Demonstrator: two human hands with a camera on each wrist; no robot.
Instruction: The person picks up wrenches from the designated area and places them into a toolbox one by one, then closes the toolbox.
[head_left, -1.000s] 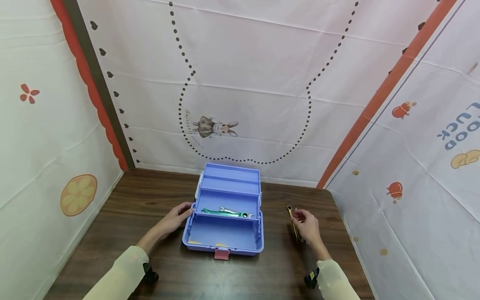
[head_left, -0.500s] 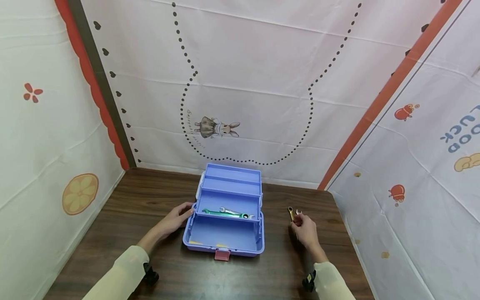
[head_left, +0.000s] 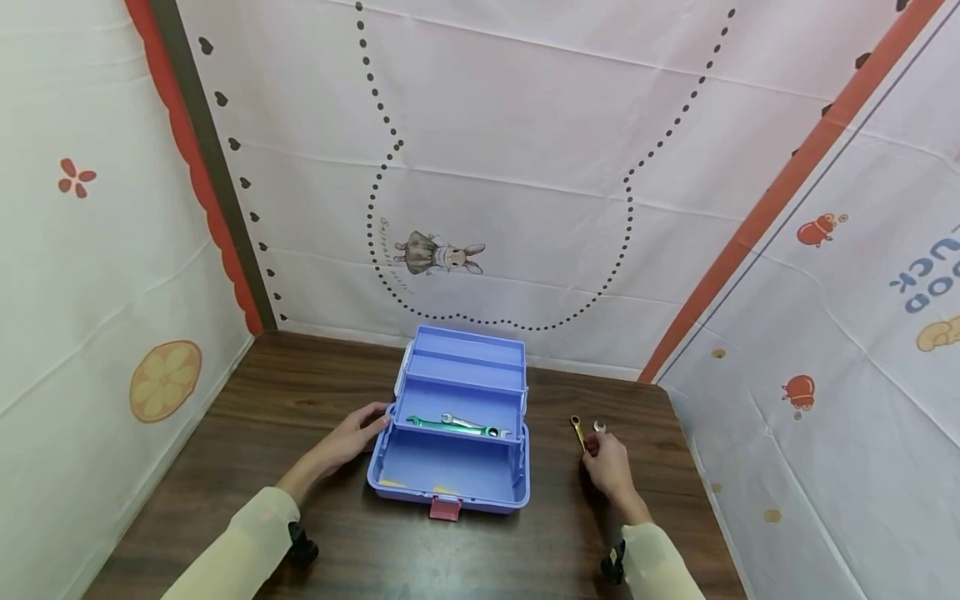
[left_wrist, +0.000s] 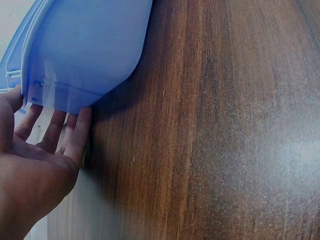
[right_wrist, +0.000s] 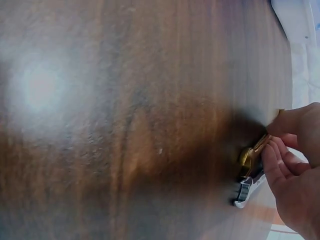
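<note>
A blue toolbox (head_left: 465,467) stands with its stepped trays folded out. My left hand (head_left: 351,439) grips its left side, thumb at the rim and fingers against the outer wall (left_wrist: 85,60). To the right of the box, my right hand (head_left: 611,467) pinches a gold ratcheting wrench (head_left: 576,428) between thumb and fingers. A silver wrench (head_left: 600,426) lies close beside it, its lower part hidden by the hand. In the right wrist view, the gold wrench (right_wrist: 245,158) and the silver wrench (right_wrist: 244,194) both stick out below the fingers.
A green wrench (head_left: 442,425) and another silver wrench (head_left: 452,418) lie in the lower tray. Yellow pieces (head_left: 391,483) show at the box's bottom front. A pink latch (head_left: 445,508) hangs at the front. Printed cloth (head_left: 525,250) encloses the wooden table (head_left: 337,533).
My right hand has slid toward me and slightly left along the wrenches. The gold wrench's far end has swung a little left, away from the silver one. My left hand keeps its place.
</note>
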